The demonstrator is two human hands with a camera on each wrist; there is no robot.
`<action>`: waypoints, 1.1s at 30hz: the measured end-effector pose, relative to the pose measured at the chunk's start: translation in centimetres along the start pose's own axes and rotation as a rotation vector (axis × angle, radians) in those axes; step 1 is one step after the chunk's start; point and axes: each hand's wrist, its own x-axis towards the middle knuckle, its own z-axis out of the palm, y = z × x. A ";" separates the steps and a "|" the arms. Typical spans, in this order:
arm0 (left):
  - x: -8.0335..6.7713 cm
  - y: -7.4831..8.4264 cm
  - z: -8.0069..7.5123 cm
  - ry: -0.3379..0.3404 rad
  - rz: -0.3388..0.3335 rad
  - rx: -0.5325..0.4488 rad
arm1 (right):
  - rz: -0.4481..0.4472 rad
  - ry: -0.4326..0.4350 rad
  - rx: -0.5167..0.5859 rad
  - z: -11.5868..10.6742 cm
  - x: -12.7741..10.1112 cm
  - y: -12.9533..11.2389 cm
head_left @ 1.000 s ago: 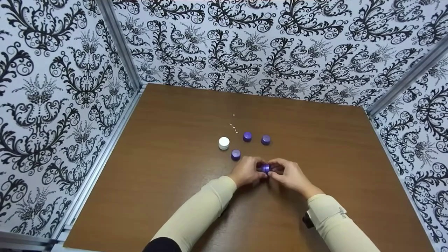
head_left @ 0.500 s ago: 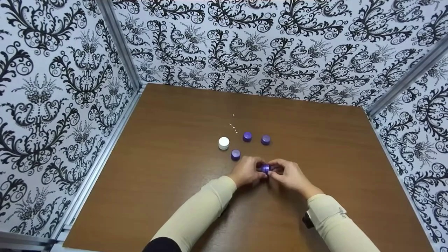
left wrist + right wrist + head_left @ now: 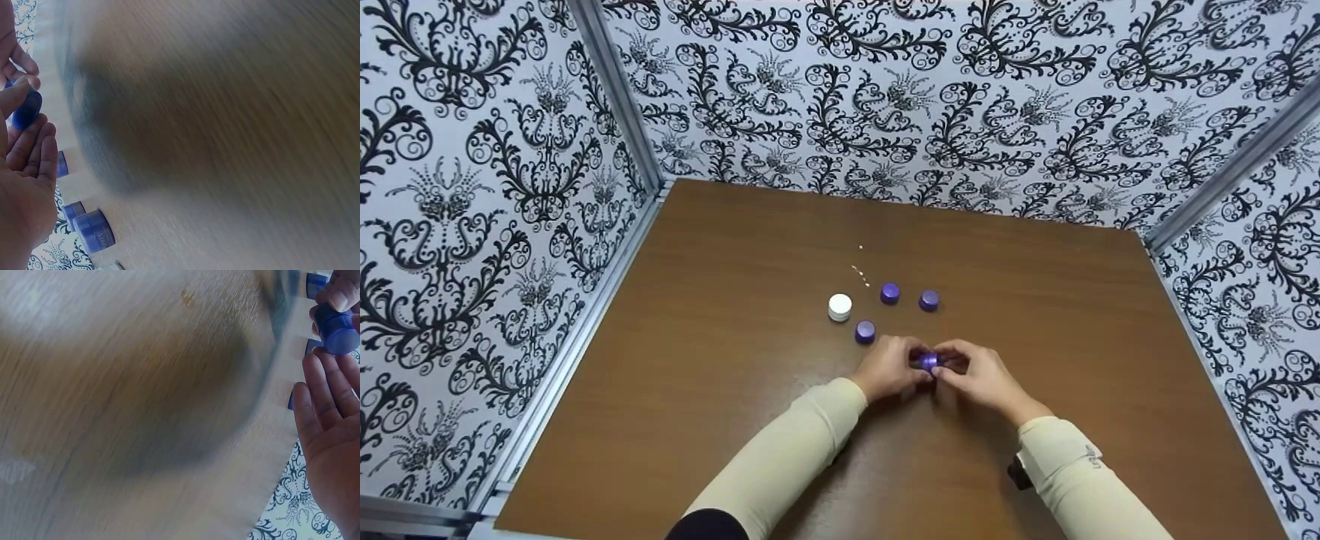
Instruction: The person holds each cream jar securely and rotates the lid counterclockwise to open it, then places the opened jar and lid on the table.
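Just above the brown table (image 3: 735,337), near its middle, my two hands meet around a small purple jar (image 3: 928,361). My left hand (image 3: 911,366) pinches it from the left, and my right hand (image 3: 949,369) pinches it from the right. In the left wrist view the jar (image 3: 26,109) sits between my thumb and fingertips (image 3: 39,140). The right wrist view shows the same jar (image 3: 336,329) at the tips of my right fingers (image 3: 323,377). Whether its lid is on tight I cannot tell.
Beyond my hands stand three more purple jars (image 3: 865,331) (image 3: 890,292) (image 3: 929,300) and a white jar (image 3: 840,307). A few pale crumbs (image 3: 861,274) lie behind them. Patterned walls (image 3: 495,187) close in the table on three sides.
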 end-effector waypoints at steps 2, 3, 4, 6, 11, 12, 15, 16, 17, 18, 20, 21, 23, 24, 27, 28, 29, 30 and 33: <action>0.0 0.0 0.0 0.001 0.003 -0.004 | 0.005 -0.001 0.003 0.0 0.0 0.0; 0.0 0.0 0.0 0.001 0.003 -0.010 | 0.010 -0.002 0.005 0.0 0.0 0.0; 0.0 0.0 0.0 0.000 0.003 -0.014 | 0.012 -0.002 0.003 0.0 0.0 0.0; 0.0 0.0 0.0 -0.003 0.001 -0.021 | 0.013 -0.005 0.002 0.0 0.0 0.1; -0.1 0.1 -0.1 -0.009 -0.007 -0.024 | 0.006 -0.009 0.005 0.0 0.0 0.0; -0.1 0.0 0.0 -0.009 -0.009 -0.024 | 0.003 -0.009 0.008 0.0 0.0 0.0; 0.0 0.1 0.0 -0.015 -0.019 -0.030 | 0.002 -0.007 0.016 0.0 0.1 0.0; 0.0 0.1 0.0 -0.016 -0.022 -0.030 | -0.001 -0.008 0.020 0.0 0.1 0.1; 0.0 0.1 0.0 -0.017 -0.023 -0.031 | -0.003 -0.008 0.024 0.0 0.1 0.1; 0.0 0.1 0.0 -0.018 -0.023 -0.031 | -0.003 -0.008 0.026 0.0 0.1 0.1; 0.0 0.1 0.0 -0.019 -0.019 -0.030 | -0.004 -0.009 0.035 0.0 0.1 0.1; 0.0 0.2 -0.1 -0.019 -0.017 -0.028 | -0.003 -0.012 0.040 0.0 0.1 0.1; -0.1 0.2 -0.1 -0.018 -0.012 -0.025 | 0.000 -0.016 0.046 0.0 0.1 0.1; -0.1 0.2 -0.1 -0.018 -0.010 -0.023 | 0.003 -0.018 0.047 0.0 0.1 0.0; -0.1 0.2 -0.1 -0.018 -0.003 -0.017 | 0.011 -0.025 0.041 -0.1 0.0 0.0; -0.1 0.2 -0.1 -0.017 0.000 -0.017 | 0.011 -0.026 0.037 -0.1 0.0 -0.1; -0.1 0.2 -0.1 -0.018 0.003 -0.017 | 0.012 -0.027 0.034 -0.1 0.0 -0.1; -0.1 0.2 -0.1 -0.017 0.006 -0.019 | 0.011 -0.027 0.033 0.0 0.0 -0.1; -0.1 0.1 -0.1 -0.014 0.011 -0.023 | 0.007 -0.030 0.038 0.0 0.0 -0.2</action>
